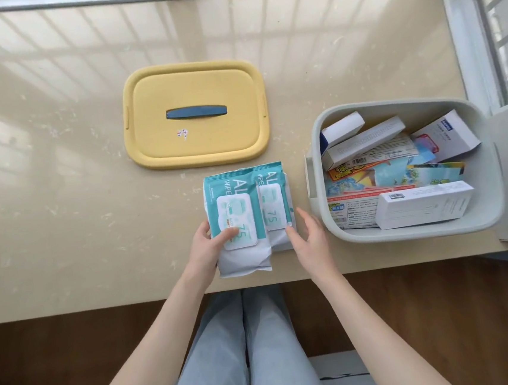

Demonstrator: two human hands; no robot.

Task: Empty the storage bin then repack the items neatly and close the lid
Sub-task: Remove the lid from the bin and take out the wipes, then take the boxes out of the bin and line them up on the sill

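A: Where is the storage bin (489, 169)?

B: It stands at the right end of the beige surface (60, 195), near the front edge, its top open. Boxes and colourful flat packs lie jumbled inside, among them a long white box (424, 204) at the near side and a white box with a blue label (450, 136) at the far right.

A: And the lid (194, 114)?

B: The yellow lid lies flat on the surface, well apart from the bin to its left, blue handle facing up.

A: What are the hands doing?

B: The left hand (212, 243) grips the near wipes pack (234, 222), thumb pressed on its white flap. That pack overlaps a second wipes pack (274, 202) just beside it on the right. The right hand (308, 236) is open, fingers spread, fingertips touching the second pack's near right corner, gripping nothing.

A: Both packs are out of the bin?

B: Yes, between lid and front edge, left of the bin.
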